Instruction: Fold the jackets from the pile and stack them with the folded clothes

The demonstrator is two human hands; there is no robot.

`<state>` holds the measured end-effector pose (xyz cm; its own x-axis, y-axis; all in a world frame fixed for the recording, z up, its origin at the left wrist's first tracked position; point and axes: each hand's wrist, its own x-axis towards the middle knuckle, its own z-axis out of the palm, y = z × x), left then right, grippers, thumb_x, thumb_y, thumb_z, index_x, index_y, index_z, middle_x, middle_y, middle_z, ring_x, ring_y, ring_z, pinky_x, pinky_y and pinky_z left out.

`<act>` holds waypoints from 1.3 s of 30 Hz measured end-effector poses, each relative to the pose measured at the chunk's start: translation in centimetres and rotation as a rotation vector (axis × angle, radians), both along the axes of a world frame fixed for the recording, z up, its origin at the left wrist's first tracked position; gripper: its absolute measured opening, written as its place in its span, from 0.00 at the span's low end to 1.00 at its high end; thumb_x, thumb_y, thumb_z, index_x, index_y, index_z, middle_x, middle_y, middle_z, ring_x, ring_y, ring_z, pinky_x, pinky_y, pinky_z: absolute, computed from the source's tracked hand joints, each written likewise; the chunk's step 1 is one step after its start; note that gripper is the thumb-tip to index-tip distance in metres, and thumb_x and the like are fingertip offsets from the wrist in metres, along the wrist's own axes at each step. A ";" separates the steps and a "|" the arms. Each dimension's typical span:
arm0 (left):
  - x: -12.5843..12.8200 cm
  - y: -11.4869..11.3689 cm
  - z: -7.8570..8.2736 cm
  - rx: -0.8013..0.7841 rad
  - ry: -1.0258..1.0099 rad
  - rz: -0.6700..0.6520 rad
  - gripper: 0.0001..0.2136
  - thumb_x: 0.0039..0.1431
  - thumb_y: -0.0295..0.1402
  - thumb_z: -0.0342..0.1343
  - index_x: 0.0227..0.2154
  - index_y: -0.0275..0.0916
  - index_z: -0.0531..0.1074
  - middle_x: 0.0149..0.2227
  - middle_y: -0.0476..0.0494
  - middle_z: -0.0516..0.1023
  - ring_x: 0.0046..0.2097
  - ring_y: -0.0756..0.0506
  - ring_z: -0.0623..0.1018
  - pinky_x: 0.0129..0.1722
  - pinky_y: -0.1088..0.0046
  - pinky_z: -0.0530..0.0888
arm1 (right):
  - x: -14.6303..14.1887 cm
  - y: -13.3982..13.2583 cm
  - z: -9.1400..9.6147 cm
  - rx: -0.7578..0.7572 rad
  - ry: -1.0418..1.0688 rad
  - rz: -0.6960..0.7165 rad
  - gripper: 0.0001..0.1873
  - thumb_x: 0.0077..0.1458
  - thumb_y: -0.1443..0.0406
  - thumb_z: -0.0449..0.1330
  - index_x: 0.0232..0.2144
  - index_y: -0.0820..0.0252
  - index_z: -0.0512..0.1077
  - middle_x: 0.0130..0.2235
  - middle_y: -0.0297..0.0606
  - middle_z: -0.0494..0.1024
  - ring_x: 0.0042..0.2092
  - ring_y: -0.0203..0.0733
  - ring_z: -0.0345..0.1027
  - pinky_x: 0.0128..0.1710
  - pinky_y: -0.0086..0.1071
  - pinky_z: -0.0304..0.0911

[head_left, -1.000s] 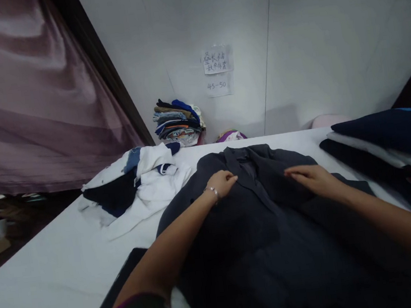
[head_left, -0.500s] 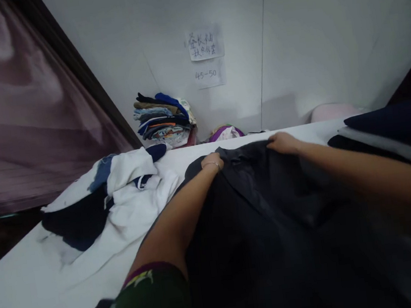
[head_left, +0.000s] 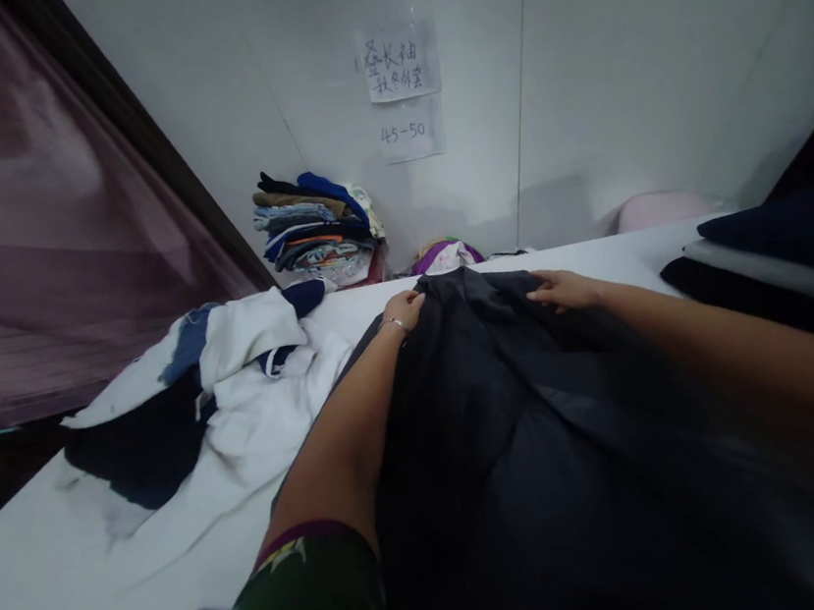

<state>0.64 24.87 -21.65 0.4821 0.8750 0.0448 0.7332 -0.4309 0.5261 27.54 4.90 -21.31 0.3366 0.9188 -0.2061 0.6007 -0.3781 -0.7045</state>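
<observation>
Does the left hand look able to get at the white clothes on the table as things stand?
Probably yes: the white clothes lie just left of that arm, with nothing visible across the way. The left hand appears to be pinching the dark garment, so it would need to let go.

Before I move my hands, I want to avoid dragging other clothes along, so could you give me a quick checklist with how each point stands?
1. Left hand pinching the far edge of the dark jacket: ok.
2. Right hand holding firmly: cannot tell; it is at the far edge, but the grip is unclear.
3. Jacket smooth: not ok, creases run across it.
4. White clothes free of the jacket: cannot tell, the left arm hides part of the boundary.
5. Right hand clear of the folded pile: ok.
</observation>
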 end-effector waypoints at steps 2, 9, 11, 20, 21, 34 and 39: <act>-3.6 0.5 0.0 0.023 0.051 0.069 0.14 0.61 0.39 0.49 0.42 0.40 0.76 0.48 0.43 0.78 0.51 0.44 0.74 0.50 0.73 0.67 | -0.6 -2.2 -0.8 0.020 -0.087 0.053 0.34 0.55 0.56 0.57 0.62 0.62 0.58 0.46 0.47 0.77 0.44 0.49 0.73 0.42 0.43 0.73; -13.8 0.3 -1.8 -0.067 0.259 0.251 0.18 0.53 0.44 0.57 0.39 0.34 0.76 0.41 0.35 0.80 0.45 0.40 0.78 0.43 0.70 0.71 | -7.4 -14.6 -4.8 0.174 -0.526 0.331 0.26 0.56 0.54 0.54 0.56 0.54 0.68 0.60 0.43 0.66 0.60 0.52 0.59 0.60 0.46 0.57; -14.8 0.0 -2.2 -0.072 0.279 0.253 0.20 0.49 0.46 0.60 0.39 0.35 0.76 0.39 0.36 0.80 0.43 0.39 0.79 0.41 0.70 0.72 | -9.9 -18.3 -6.0 0.186 -0.617 0.338 0.27 0.57 0.50 0.52 0.56 0.49 0.68 0.64 0.40 0.57 0.64 0.55 0.51 0.61 0.52 0.53; -14.9 4.0 3.7 0.177 0.343 0.310 0.17 0.57 0.40 0.54 0.47 0.38 0.70 0.49 0.36 0.75 0.50 0.39 0.74 0.45 0.66 0.70 | -17.7 -25.9 -9.1 0.120 -0.765 0.294 0.26 0.60 0.49 0.50 0.59 0.45 0.63 0.64 0.37 0.57 0.65 0.55 0.48 0.60 0.60 0.46; -14.8 3.7 3.5 0.168 0.361 0.291 0.19 0.57 0.40 0.55 0.49 0.37 0.69 0.51 0.35 0.74 0.51 0.39 0.74 0.47 0.65 0.70 | -18.2 -26.0 -9.4 0.138 -0.784 0.302 0.27 0.60 0.50 0.50 0.59 0.45 0.62 0.64 0.38 0.57 0.64 0.55 0.49 0.61 0.61 0.45; -20.7 -16.1 -0.5 0.108 -0.009 -0.070 0.22 0.60 0.44 0.51 0.52 0.36 0.69 0.54 0.39 0.72 0.55 0.44 0.71 0.56 0.68 0.65 | -19.1 -25.9 -10.4 0.234 -0.836 0.266 0.26 0.62 0.51 0.46 0.58 0.51 0.64 0.63 0.43 0.60 0.63 0.50 0.53 0.61 0.58 0.41; -23.6 -25.0 -3.1 0.130 0.000 0.152 0.34 0.55 0.46 0.56 0.60 0.30 0.59 0.58 0.31 0.68 0.59 0.39 0.68 0.57 0.62 0.64 | -19.1 -25.8 -10.8 0.297 -0.834 0.228 0.25 0.62 0.52 0.45 0.55 0.53 0.67 0.61 0.44 0.64 0.62 0.50 0.56 0.61 0.58 0.39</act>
